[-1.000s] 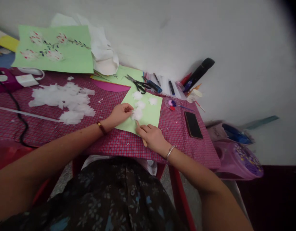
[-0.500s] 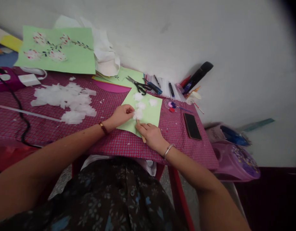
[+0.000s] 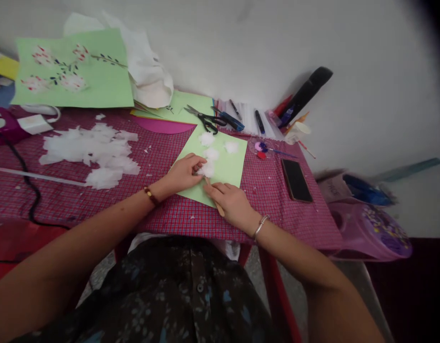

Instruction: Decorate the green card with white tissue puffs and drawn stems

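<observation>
Head view: fluffy white tufts [image 3: 207, 168], right hand [image 3: 234, 204] around stick [image 3: 220, 208], left hand [image 3: 184, 173], grip unclear.

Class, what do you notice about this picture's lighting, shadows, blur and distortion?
Head view: dim, muted light, a soft shadow on the wall beside the black object; head view: dark upper-right corner, pink container stretched and smeared, tip of the wooden stick too soft to read.

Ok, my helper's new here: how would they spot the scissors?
On the checked tablecloth, find the green sheet nearest the camera. The scissors lie at its far edge; their black finger loops set them apart from the blue tool beside them.
</observation>
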### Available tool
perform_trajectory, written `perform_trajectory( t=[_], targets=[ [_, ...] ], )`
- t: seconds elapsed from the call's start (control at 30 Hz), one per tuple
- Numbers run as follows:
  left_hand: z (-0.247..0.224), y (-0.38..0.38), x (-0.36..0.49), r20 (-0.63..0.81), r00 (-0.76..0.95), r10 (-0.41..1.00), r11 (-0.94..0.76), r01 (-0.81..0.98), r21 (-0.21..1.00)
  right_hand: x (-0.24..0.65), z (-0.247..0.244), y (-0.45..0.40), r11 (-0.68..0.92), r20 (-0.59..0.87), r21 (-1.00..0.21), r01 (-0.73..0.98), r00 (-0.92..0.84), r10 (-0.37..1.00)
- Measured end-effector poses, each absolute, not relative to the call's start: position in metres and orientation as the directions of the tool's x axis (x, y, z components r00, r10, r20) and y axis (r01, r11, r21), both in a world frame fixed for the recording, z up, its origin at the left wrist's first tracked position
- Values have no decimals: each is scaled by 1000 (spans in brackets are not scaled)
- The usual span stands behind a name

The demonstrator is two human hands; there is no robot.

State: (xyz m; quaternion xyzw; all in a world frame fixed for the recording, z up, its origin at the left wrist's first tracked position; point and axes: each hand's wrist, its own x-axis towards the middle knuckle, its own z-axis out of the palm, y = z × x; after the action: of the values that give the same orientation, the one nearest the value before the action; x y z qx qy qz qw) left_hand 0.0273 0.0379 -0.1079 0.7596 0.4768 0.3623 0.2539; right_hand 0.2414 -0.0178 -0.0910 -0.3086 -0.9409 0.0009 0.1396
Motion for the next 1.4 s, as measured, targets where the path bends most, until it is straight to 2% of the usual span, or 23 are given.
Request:
perform_trajectory(
  t=[0.17, 0.33, 0.4, 0.53, 0.7, 0.77, 0.87, 0.93, 1.07, 1.17, 1.3, 1.4],
  targets=[
    [-108, 40, 24, 279, 287, 916, -390, 482, 785, 248, -84, -25, 826, 272, -153, 542, -781, 563],
    [-96, 32, 22, 215, 201, 956, -281, 398, 874, 264, -72, -32, 809, 294, -344, 476, -764, 574],
    [-87, 30, 21, 213, 117, 970, -242, 414, 877, 273, -66, -30, 794, 289, -417, 443, -763, 578],
    [-73, 36, 17, 299, -47, 953, -228, 540, 810, 290, -59, -20, 775, 276, -522, 356, -790, 548],
    [-73, 46, 12, 231, 20, 973, -201, 569, 797, 305, -55, -8, 634, 334, -710, 306, -645, 687],
    [-77, 46, 12, 190, 132, 973, -231, 552, 801, 306, -55, -5, 601, 349, -749, 280, -604, 717],
    [-82, 42, 15, 182, 411, 893, -393, 521, 758, 299, -58, -8, 584, 350, -767, 265, -591, 727],
    [-85, 41, 18, 178, 504, 845, -464, 528, 711, 292, -60, -17, 553, 335, -779, 295, -550, 765],
    [-90, 48, 22, 123, 378, 918, -342, 594, 728, 277, -63, -44, 474, 355, -781, 406, -335, 873],
    [-92, 56, 23, 60, 328, 943, -255, 594, 763, 265, -64, -61, 449, 370, -772, 450, -256, 893],
    [-91, 59, 23, 55, 354, 934, -264, 576, 774, 253, -70, -63, 482, 354, -736, 475, -336, 873],
    [-90, 58, 24, 71, 345, 936, -273, 584, 765, 248, -74, -52, 578, 366, -653, 490, -464, 807]
  ],
)
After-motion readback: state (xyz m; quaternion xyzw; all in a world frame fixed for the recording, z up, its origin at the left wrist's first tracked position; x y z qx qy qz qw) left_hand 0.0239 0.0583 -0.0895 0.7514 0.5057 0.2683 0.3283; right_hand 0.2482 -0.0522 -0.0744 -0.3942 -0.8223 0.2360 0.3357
